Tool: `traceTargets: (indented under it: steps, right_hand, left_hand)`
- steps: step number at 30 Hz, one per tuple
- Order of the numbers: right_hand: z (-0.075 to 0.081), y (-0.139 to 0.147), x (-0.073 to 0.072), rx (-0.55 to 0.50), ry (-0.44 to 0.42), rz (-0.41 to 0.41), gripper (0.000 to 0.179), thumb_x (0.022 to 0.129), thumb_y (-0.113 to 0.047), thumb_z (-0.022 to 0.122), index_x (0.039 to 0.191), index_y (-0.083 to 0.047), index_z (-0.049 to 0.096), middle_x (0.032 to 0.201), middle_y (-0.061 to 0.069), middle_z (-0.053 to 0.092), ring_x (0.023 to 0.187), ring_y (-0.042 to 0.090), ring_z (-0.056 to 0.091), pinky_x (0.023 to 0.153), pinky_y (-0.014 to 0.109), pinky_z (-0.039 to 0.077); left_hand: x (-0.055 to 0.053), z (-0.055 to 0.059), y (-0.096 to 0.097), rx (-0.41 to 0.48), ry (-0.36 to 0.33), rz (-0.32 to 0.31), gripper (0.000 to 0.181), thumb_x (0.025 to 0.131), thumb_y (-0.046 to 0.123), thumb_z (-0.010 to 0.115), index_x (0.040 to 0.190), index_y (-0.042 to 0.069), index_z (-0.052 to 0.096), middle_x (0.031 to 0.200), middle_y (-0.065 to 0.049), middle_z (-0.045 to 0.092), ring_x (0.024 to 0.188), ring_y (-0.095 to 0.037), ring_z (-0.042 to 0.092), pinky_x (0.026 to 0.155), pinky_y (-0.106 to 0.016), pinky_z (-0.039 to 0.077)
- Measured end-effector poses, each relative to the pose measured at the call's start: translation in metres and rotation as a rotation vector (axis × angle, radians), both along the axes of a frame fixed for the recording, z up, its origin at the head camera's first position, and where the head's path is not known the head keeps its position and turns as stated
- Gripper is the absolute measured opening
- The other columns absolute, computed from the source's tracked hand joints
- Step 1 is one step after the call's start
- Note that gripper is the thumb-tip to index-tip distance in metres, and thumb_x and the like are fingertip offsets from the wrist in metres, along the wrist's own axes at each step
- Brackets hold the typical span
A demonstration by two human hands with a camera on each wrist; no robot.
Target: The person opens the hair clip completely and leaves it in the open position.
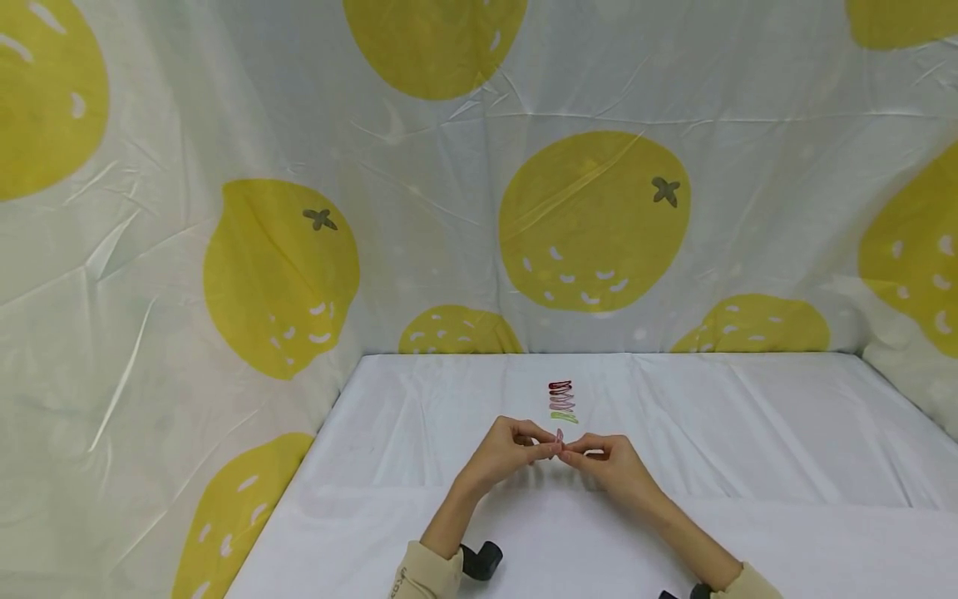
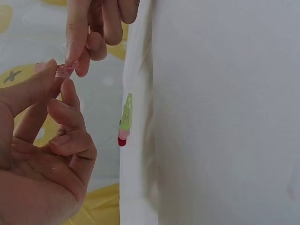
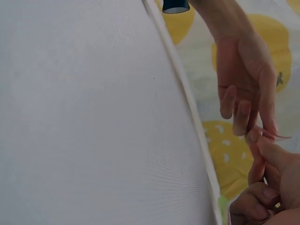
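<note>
Between the fingertips of both hands, above the white table, is a small pink snap hair clip (image 1: 559, 435). My left hand (image 1: 506, 451) pinches it from the left with thumb and forefinger. From the other side my right hand (image 1: 615, 467) pinches it too, as the left wrist view also shows the pink clip (image 2: 62, 71). In the right wrist view a thin edge of the clip (image 3: 280, 137) sticks out past the fingers. Just beyond the hands lies a column of hair clips: a red one (image 1: 560, 385) farthest, pink ones (image 1: 561, 403) behind a green one (image 1: 564, 417).
White cloth covers the table (image 1: 748, 433), with creases running across it. Behind and to the left hangs a pale curtain (image 1: 434, 208) printed with yellow fruit. A black wrist device (image 1: 482, 560) shows by the left sleeve (image 1: 430, 572).
</note>
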State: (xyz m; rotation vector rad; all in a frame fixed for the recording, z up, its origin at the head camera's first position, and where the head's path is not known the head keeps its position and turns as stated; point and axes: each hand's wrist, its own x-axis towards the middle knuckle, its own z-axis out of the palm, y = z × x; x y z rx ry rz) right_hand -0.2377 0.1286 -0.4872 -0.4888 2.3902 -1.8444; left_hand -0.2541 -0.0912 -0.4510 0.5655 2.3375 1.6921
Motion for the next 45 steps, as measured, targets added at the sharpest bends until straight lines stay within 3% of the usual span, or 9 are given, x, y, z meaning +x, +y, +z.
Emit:
traceTargets:
  steps: [2,5,7,10,13,25,31,38,45]
  right_hand:
    - [-0.0002,0.0000,-0.0008,-0.014,-0.048,-0.004,0.024,0.094,-0.028,0.076,0.108,-0.009,0.081,0.087,-0.005,0.075,0.073,0.004,0.063,0.066,0.018,0.046]
    - [-0.0009,-0.0005,-0.0019,-0.034,-0.124,-0.019,0.026,0.094,-0.029,0.077,0.108,-0.007,0.081,0.061,-0.011,0.052,0.055,0.002,0.041,0.058,0.018,0.037]
    - [-0.0013,-0.0008,-0.0019,-0.052,-0.180,-0.039,0.028,0.092,-0.030,0.078,0.107,-0.006,0.080,0.055,-0.011,0.033,0.049,0.004,0.026,0.051,0.020,0.029]
    - [-0.0019,-0.0010,-0.0015,-0.080,-0.230,-0.060,0.030,0.091,-0.029,0.080,0.107,-0.003,0.079,0.053,-0.011,0.029,0.049,0.005,0.025,0.050,0.020,0.028]
    - [-0.0020,-0.0007,-0.0008,-0.096,-0.238,-0.064,0.031,0.090,-0.027,0.081,0.106,-0.001,0.078,0.053,-0.011,0.032,0.049,0.006,0.025,0.050,0.020,0.029]
    - [0.0007,0.0019,-0.0019,-0.066,-0.184,-0.049,0.030,0.089,-0.025,0.082,0.101,0.002,0.077,0.058,-0.011,0.047,0.049,0.004,0.029,0.051,0.020,0.034]
    - [0.0018,0.0030,0.0009,-0.044,-0.117,-0.044,0.028,0.090,-0.023,0.081,0.102,0.002,0.078,0.094,0.001,0.077,0.079,0.003,0.063,0.074,0.020,0.048]
    - [0.0007,0.0026,-0.0001,-0.039,-0.106,-0.093,0.027,0.089,-0.026,0.082,0.102,-0.002,0.079,0.103,0.006,0.078,0.083,0.009,0.068,0.073,0.021,0.050]
    - [-0.0001,0.0026,-0.0009,-0.075,-0.079,-0.113,0.025,0.090,-0.021,0.082,0.104,0.000,0.079,0.107,0.013,0.078,0.092,0.010,0.074,0.084,0.021,0.055]
  left_hand:
    - [-0.0004,-0.0001,-0.0004,0.006,0.009,-0.017,0.015,0.091,0.018,0.080,0.100,0.006,0.083,0.104,-0.012,0.079,0.076,-0.007,0.062,0.067,-0.021,0.047]
    - [-0.0011,-0.0002,-0.0009,0.013,0.020,-0.039,0.016,0.092,0.018,0.079,0.102,0.006,0.082,0.106,-0.014,0.078,0.077,-0.006,0.062,0.067,-0.021,0.047]
    - [-0.0017,-0.0007,-0.0011,0.014,0.020,-0.047,0.016,0.093,0.018,0.078,0.104,0.006,0.082,0.107,-0.014,0.078,0.078,-0.009,0.062,0.067,-0.021,0.046]
    - [-0.0019,-0.0009,-0.0013,0.008,0.016,-0.050,0.016,0.094,0.017,0.077,0.106,0.008,0.082,0.108,-0.013,0.078,0.079,-0.016,0.064,0.066,-0.020,0.047]
    - [-0.0018,-0.0004,-0.0015,0.003,0.018,-0.046,0.016,0.094,0.018,0.076,0.107,0.009,0.082,0.109,-0.012,0.078,0.079,-0.020,0.063,0.066,-0.020,0.046]
    - [-0.0041,0.0029,-0.0035,0.002,0.115,-0.020,0.016,0.095,0.019,0.077,0.105,0.008,0.082,0.105,-0.015,0.079,0.067,-0.004,0.057,0.060,-0.018,0.044]
    - [-0.0037,0.0026,-0.0042,-0.019,0.140,0.015,0.013,0.094,0.016,0.077,0.102,0.007,0.082,0.102,-0.013,0.080,0.066,-0.003,0.055,0.058,-0.018,0.042]
    - [-0.0052,0.0004,-0.0039,-0.034,0.156,0.055,0.009,0.091,0.013,0.080,0.098,0.008,0.083,0.098,-0.011,0.081,0.069,-0.007,0.055,0.058,-0.017,0.041]
    - [-0.0040,0.0012,-0.0032,0.001,0.155,0.083,0.009,0.088,0.013,0.083,0.096,0.009,0.084,0.096,-0.012,0.081,0.074,-0.012,0.055,0.063,-0.018,0.043]
